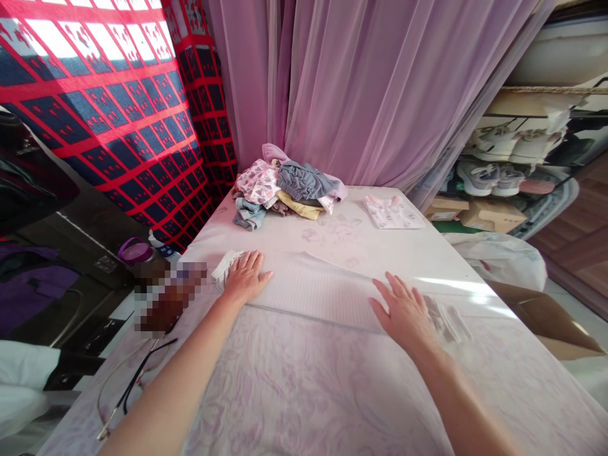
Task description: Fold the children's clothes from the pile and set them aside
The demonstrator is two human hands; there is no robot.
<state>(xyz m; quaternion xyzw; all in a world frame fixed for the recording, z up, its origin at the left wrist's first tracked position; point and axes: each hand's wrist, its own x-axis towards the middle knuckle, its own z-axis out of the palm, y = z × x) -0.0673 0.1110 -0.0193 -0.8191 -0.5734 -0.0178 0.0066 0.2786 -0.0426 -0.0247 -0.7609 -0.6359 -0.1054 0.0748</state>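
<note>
A pale, ribbed garment (318,288) lies stretched out sideways across the table, smooth in its middle and bunched at both ends. Flat on its left part rests my left hand (247,278), fingers extended, beside a gathered whitish end. My right hand (401,307) is over the right part with its fingers spread; a crumpled, cuff-like end (446,316) shows past it. Neither hand grips the cloth. What kind of garment it is, I cannot tell for sure.
Behind it sit a heap of mixed clothes (289,187) and a folded pink-and-white garment (392,211) on the patterned tablecloth (323,386). Eyeglasses (137,380) and a purple-lidded bottle (137,253) are at left. Purple curtains (361,82) hang behind; a shoe rack (508,152) and cardboard box (546,320) stand right.
</note>
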